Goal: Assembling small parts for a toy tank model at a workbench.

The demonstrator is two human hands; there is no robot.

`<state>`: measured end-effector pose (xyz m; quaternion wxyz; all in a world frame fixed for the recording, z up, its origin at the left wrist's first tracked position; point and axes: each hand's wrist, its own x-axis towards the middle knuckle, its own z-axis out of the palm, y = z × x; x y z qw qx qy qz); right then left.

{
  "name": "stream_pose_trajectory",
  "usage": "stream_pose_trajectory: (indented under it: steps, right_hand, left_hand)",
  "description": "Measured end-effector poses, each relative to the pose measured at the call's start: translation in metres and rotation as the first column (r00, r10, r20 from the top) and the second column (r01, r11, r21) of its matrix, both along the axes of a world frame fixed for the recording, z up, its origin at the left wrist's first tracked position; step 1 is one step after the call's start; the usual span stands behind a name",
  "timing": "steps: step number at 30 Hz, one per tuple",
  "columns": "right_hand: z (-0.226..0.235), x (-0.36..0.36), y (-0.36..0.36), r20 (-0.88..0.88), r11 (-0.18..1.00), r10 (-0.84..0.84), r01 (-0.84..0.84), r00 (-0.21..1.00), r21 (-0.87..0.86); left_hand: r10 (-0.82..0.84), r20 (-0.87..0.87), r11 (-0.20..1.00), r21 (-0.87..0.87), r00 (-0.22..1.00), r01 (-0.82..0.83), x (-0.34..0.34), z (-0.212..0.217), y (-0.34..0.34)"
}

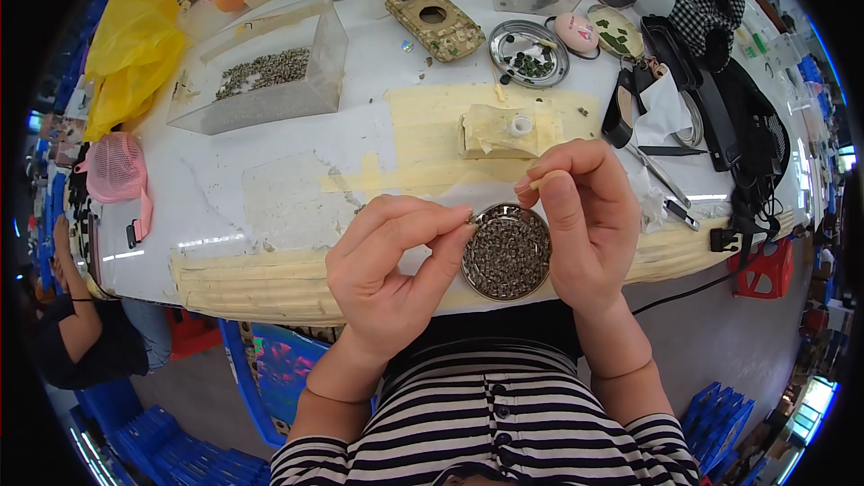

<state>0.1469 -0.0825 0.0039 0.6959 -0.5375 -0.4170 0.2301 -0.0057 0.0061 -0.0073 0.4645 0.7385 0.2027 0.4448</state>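
Observation:
A round metal dish (501, 297) full of small dark metallic pieces (508, 254) sits near the table's front edge, between my hands. At the dish's upper left rim, my left hand (387, 256) pinches thumb and forefinger together around something tiny, too small to name. Over the upper right side of the dish is my right hand (589, 229), thumb and forefinger closed on a thin pale stick (538, 184). Beyond the hands stands a block wrapped in cream tape (486, 137), with a small white ring (520, 126) on top.
Far left, a clear plastic box (324, 72) holds more small pieces, beside a yellow bag (135, 45) and a pink mesh basket (117, 169). A camouflage-patterned case (436, 22) and a dish with dark green bits (497, 40) lie at the back. Tweezers (661, 171) rest to the right.

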Motion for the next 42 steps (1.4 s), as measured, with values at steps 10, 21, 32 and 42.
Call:
stream_pose_trajectory:
  steps: [10, 21, 32, 42]
  right_hand:
    - [0.015, 0.030, 0.018, 0.682, 0.906, -0.382, 0.397, 0.623, 0.145]
    - [0.020, 0.002, 0.000, 0.472, 0.986, 0.025, 0.055, 0.881, -0.155]
    - [0.018, -0.012, -0.006, 0.554, 1.000, -0.003, 0.008, 0.833, -0.007]
    - [0.006, -0.014, -0.008, -0.005, 0.966, 0.207, -0.205, 0.978, -0.156]
  left_hand:
    - [0.015, 0.077, 1.000, 0.017, 0.997, -0.016, 0.003, -0.003, 0.001]
    - [0.007, 0.093, 0.987, 0.160, 0.996, -0.022, -0.001, -0.004, 0.006]
    - [0.115, 0.047, 0.954, 0.274, 0.992, -0.123, 0.001, -0.003, 0.002]
    - [-0.006, 0.122, 0.979, 0.202, 0.993, -0.019, 0.000, -0.003, 0.006]
